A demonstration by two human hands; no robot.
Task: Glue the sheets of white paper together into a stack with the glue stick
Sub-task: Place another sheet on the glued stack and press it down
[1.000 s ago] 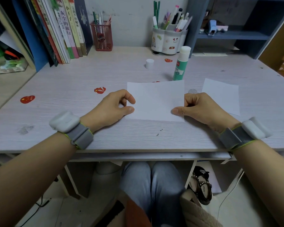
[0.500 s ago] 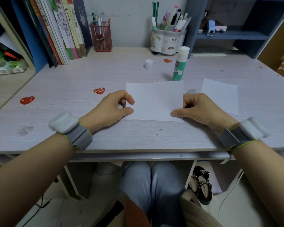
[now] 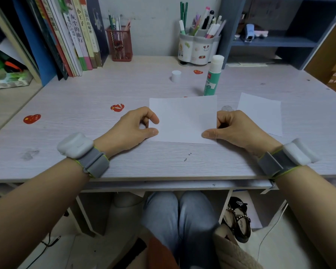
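Note:
A sheet of white paper (image 3: 182, 119) lies flat on the desk (image 3: 81, 94) in front of me. My left hand (image 3: 130, 129) is at its left edge, thumb tip on the paper and fingers curled against the edge. My right hand (image 3: 235, 129) mirrors it at the right edge, its thumb lying on the near right corner. Whether more sheets lie under the top one is hidden. A second white sheet (image 3: 260, 113) lies apart to the right. The green glue stick (image 3: 212, 76) stands upright and uncapped just behind the paper, and its white cap (image 3: 176, 76) stands further left.
A white pen holder (image 3: 198, 49) and a red mesh pen cup (image 3: 119, 45) stand at the back by the wall. Books (image 3: 76, 35) lean at the back left. A blue shelf (image 3: 270, 43) rises at the back right. Red stickers (image 3: 31, 119) dot the desk.

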